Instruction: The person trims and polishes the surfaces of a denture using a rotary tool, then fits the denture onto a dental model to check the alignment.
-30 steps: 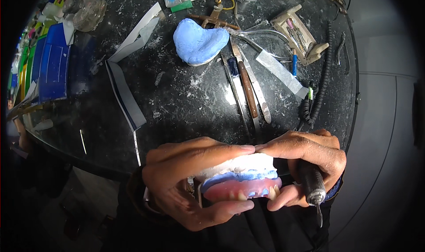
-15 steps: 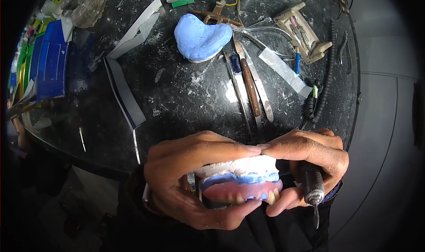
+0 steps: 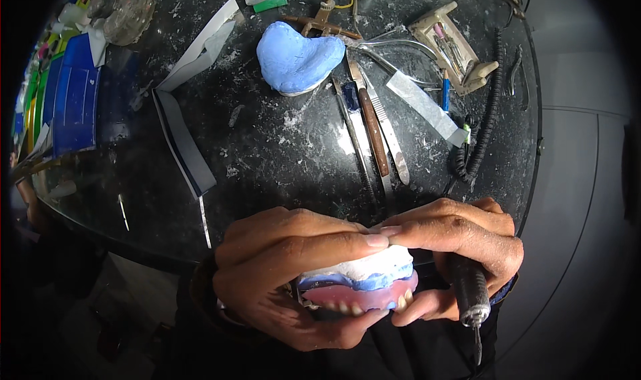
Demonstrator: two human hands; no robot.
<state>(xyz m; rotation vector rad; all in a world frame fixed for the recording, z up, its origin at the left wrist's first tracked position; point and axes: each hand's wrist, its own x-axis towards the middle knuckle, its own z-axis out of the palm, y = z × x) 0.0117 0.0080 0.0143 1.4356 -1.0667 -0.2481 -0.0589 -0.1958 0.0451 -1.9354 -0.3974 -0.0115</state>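
Between my two hands I hold a pink denture [image 3: 360, 294] with cream teeth, seated on a blue and white plaster dental model [image 3: 374, 270]. My left hand [image 3: 280, 280] wraps its left side, thumb along the lower teeth and fingers over the top. My right hand [image 3: 461, 246] steadies the right side, fingertips on top and thumb at the lower edge. Tucked in that same hand is a dark rotary handpiece [image 3: 471, 293], its thin metal bur pointing downward. The fingertips of both hands meet above the white plaster.
A blue plaster model [image 3: 294, 58] lies beyond my hands. Right of it are a wooden-handled knife [image 3: 374, 129], other metal tools and a paper strip [image 3: 427, 109]. A coiled black cord [image 3: 482, 146] runs along the right. Folded paper [image 3: 183, 136] and a blue box [image 3: 77, 96] lie left.
The denture and model have tilted and shifted slightly left in my hands. Both hands keep their hold, and the handpiece stays in my right hand.
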